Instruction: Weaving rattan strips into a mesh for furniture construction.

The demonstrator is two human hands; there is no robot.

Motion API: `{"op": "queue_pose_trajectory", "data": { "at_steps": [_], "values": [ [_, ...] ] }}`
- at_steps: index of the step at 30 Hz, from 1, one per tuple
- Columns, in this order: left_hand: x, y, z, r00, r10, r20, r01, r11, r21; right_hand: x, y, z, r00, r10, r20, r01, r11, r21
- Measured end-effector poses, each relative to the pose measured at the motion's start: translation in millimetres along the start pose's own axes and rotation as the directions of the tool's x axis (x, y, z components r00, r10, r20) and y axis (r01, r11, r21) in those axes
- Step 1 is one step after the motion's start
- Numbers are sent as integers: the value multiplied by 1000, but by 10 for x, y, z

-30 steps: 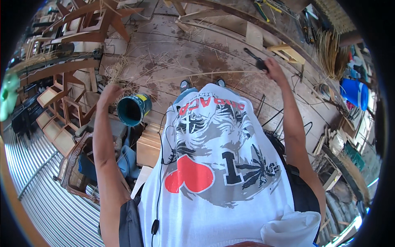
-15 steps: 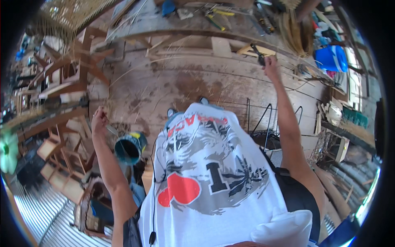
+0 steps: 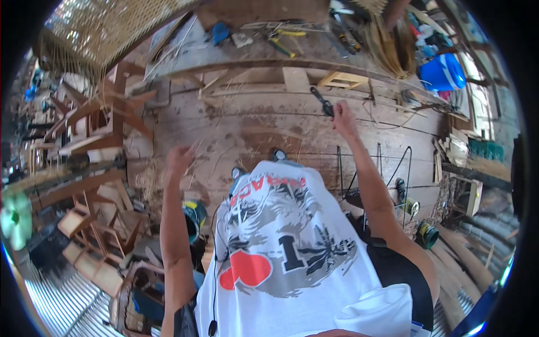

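Observation:
My right hand point(image 3: 343, 119) is closed round a slim black hand tool point(image 3: 322, 102). The tool points up and to the left; its exact kind is unclear. Off to the left, my left hand point(image 3: 181, 158) hangs above the plank floor with its fingers curled in. Pale thin strands lie near that hand, and whatever it may hold is too small to make out. Below my left forearm stands a dark green bucket point(image 3: 193, 220), partly hidden by the arm.
A workbench point(image 3: 252, 59) across the far side carries yellow-handled pliers point(image 3: 281, 46) and other tools. Woven cane point(image 3: 112, 28) hangs at upper left above wooden chair frames point(image 3: 112, 106). A blue bucket point(image 3: 443, 73) stands far right. Black bent metal legs point(image 3: 379, 157) rise near my right forearm.
Both hands have come inward: the left moved right, and the right moved left and nearer with the black tool. More of the woven cane shows at upper left.

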State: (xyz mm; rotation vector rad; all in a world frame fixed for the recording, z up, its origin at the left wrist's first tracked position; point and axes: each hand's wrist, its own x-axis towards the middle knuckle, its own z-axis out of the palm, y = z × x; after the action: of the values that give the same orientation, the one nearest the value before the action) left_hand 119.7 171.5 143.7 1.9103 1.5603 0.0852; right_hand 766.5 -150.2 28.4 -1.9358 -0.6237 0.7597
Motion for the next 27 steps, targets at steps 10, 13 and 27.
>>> {"op": "queue_pose_trajectory", "data": {
  "at_steps": [10,13,27],
  "values": [
    [-1206,-664,-108,879,-379,290,454,853,-259,2390,-454,72,990,-56,-126,55,998,-11],
    [-1912,-692,-8,834,-486,262,550,774,-313,3191,-798,295,984,-142,-108,130,986,-109],
    [-981,-130,492,991,-118,62,88,928,363,4196,-609,811,945,-281,-167,218,922,-319]
  ]
}}
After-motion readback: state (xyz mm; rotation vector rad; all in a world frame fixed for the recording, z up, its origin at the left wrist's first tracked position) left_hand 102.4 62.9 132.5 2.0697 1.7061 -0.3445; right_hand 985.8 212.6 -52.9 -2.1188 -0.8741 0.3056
